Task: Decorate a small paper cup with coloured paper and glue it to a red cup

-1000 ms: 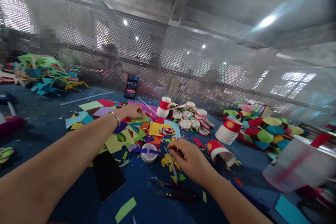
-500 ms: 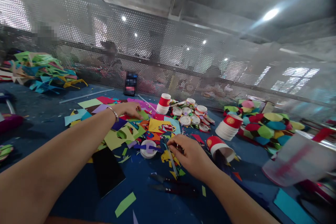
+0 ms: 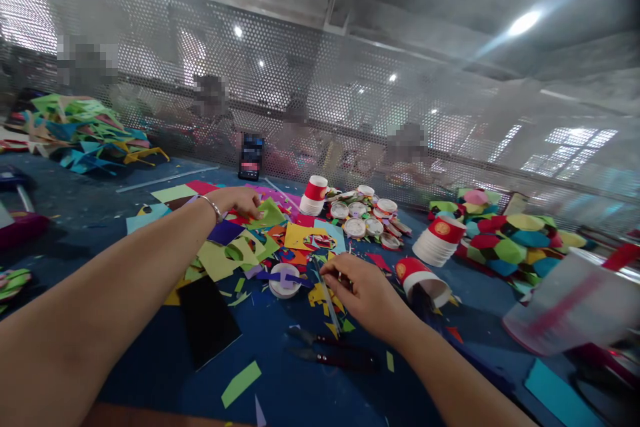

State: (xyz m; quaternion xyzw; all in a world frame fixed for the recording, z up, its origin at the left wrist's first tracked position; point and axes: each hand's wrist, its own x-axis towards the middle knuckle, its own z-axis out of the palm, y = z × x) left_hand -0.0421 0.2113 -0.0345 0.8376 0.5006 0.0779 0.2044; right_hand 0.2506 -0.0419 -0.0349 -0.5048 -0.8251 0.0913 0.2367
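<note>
My left hand (image 3: 241, 201) reaches far over a heap of coloured paper pieces and is closed on a green paper piece (image 3: 269, 215), lifting its edge. A bracelet sits on that wrist. My right hand (image 3: 361, 288) rests nearer, fingers curled around a thin stick-like thing (image 3: 326, 297) that I cannot make out. A white round lid with purple strips (image 3: 283, 280) lies just left of it. Dark scissors (image 3: 330, 353) lie on the blue table (image 3: 150, 373) below my right hand.
Red-and-white paper cup stacks (image 3: 442, 239) (image 3: 314, 195), one tipped cup (image 3: 423, 280) and several lids (image 3: 364, 220) lie ahead. Folded coloured paper shapes (image 3: 505, 243) pile at right, scraps (image 3: 83, 133) at far left. A black card (image 3: 210, 320), a phone (image 3: 251, 157) and a perforated screen (image 3: 350, 93) with people behind.
My left hand has drawn back slightly and raised the green paper piece off the pile. My right hand has barely moved.
</note>
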